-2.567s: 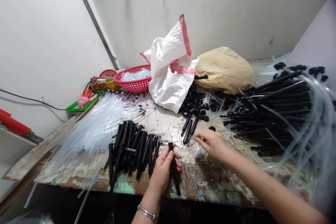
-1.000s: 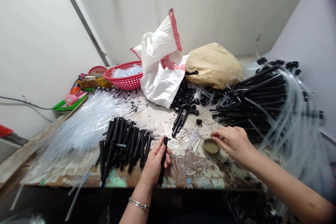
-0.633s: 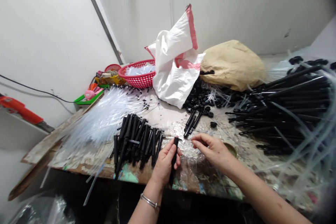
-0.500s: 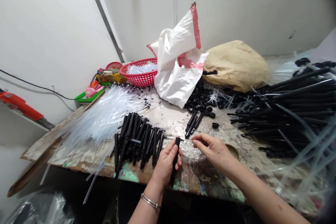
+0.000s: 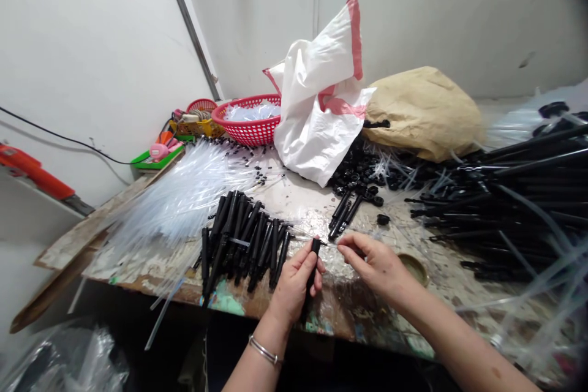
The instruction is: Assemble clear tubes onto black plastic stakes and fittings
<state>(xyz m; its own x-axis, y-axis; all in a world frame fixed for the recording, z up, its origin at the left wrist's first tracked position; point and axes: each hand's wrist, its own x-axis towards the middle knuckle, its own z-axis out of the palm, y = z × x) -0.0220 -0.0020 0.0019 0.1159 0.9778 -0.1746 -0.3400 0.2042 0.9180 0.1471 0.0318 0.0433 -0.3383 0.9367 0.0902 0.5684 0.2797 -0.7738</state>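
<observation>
My left hand (image 5: 294,278) is wrapped round a black plastic tube (image 5: 315,246) with a small side nozzle near its top. Thumb and forefinger of my right hand (image 5: 374,263) are pinched together just right of that nozzle, on a thin clear tube (image 5: 331,244). Whether the clear tube touches the nozzle is too small to tell. Left of my hands lies a pile of similar black tubes (image 5: 239,239). A few more black tubes (image 5: 343,214) rest beyond my right hand, near a small black cap (image 5: 383,219).
Clear thin tubes (image 5: 184,190) are heaped at left. A red basket (image 5: 248,128), a white sack (image 5: 316,116) and a brown bag (image 5: 427,110) stand along the back. Long black tubes (image 5: 514,202) fill the right. A small round dish (image 5: 413,268) sits behind my right forearm.
The view has shifted slightly. The black tube in my left hand and the pinched fingers of my right hand are a little closer together. Both hands keep their grips.
</observation>
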